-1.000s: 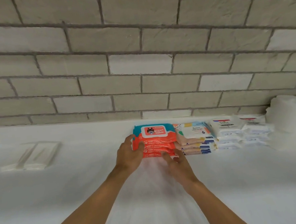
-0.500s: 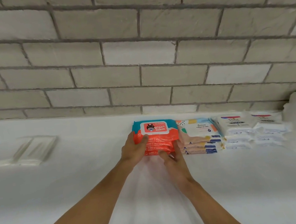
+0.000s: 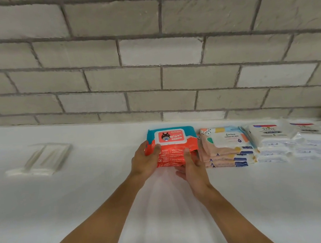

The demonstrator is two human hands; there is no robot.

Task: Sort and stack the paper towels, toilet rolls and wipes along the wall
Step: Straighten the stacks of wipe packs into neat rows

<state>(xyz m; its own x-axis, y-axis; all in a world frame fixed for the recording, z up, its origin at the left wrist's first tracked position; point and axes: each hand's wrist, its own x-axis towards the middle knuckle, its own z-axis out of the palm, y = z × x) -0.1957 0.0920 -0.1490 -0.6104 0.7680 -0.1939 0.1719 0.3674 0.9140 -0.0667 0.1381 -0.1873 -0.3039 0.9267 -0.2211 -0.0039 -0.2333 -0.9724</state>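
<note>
A wall [image 3: 146, 51] of pale grey-beige bricks with darker grey mortar lines filled the upper half of the view. A few bricks looked lighter than the rest. Below it, a plain white desk [image 3: 66, 215] ran straight up to the wall's base. The light was soft and even.

Baby wipes [image 3: 175, 152]: orange-red, teal top, white lettering.
Cleaning wipes [image 3: 224, 143]: peach, coloured blotches and dots, blue strips.
End wipes packs [image 3: 274, 139]: white, dark labels.
Wall [image 3: 146, 51]: pale grey brickwork.
Counter [image 3: 64, 205]: white.
</note>
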